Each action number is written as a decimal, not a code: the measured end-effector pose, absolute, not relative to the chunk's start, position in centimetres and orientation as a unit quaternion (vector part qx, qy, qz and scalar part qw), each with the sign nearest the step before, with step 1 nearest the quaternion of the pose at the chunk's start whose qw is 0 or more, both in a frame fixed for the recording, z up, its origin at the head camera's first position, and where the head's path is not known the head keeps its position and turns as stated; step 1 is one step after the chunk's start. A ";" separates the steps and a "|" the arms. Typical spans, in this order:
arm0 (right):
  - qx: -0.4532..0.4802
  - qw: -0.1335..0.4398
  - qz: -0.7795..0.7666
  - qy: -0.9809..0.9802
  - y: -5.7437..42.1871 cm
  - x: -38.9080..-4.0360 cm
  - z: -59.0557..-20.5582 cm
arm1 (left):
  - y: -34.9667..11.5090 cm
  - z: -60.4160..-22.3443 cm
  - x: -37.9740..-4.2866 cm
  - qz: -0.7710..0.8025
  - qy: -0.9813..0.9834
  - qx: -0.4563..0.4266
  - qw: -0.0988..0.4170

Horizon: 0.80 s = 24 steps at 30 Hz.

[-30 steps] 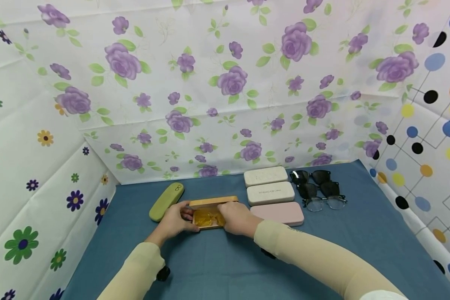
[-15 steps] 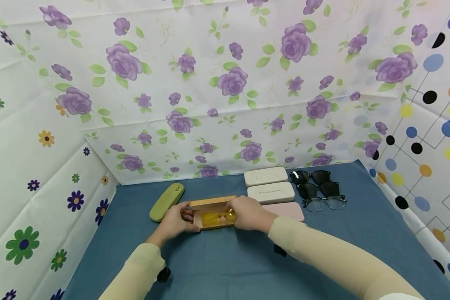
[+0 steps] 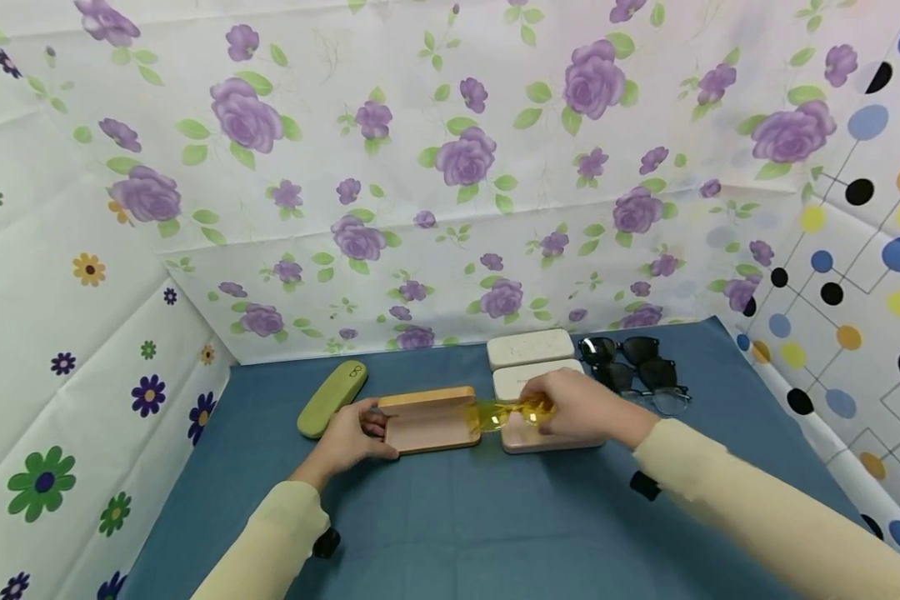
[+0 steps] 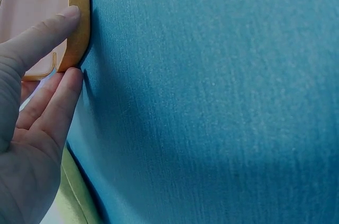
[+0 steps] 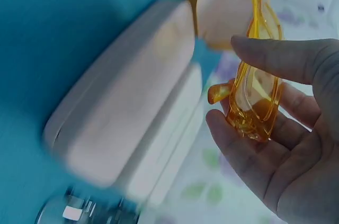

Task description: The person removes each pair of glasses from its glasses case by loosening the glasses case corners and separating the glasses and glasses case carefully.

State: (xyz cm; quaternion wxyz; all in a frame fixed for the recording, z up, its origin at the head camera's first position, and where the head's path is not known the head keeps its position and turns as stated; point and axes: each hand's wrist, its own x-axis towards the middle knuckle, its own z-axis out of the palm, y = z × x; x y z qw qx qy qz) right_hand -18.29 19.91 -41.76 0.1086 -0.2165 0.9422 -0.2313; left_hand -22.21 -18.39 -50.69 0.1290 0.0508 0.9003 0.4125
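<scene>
With my left hand [image 3: 351,435] I grip the lid-raised orange case [image 3: 429,432] by its 9 o'clock end. At its 3 o'clock, my right hand [image 3: 581,406] pinches the yellow glasses [image 3: 497,414]; farther, at 2 o'clock, lies the speckled white case [image 3: 531,347].

Near cloth [image 3: 453,525] free, orange case [image 3: 429,429] beyond

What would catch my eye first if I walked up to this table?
Probably the yellow see-through glasses, held in the right hand near the right end of an open case, whose left end the left hand grips. Next, perhaps, the backdrop of purple roses rising behind the blue cloth.
</scene>
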 end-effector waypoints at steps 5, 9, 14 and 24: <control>-0.186 0.095 -0.250 0.946 25.5 -18.3 -41.6 | -18.4 -50.8 -22.3 0.418 0.897 0.052 0.133; -0.160 0.086 -0.251 0.951 30.4 -18.0 -41.7 | -18.4 -50.9 -22.3 0.418 0.897 0.053 0.134; -0.120 0.073 -0.233 0.962 36.1 -17.1 -42.2 | -18.4 -50.8 -22.2 0.414 0.899 0.056 0.133; -0.096 0.134 -0.229 0.959 40.6 -15.9 -46.2 | -18.5 -50.4 -22.3 0.405 0.903 0.057 0.131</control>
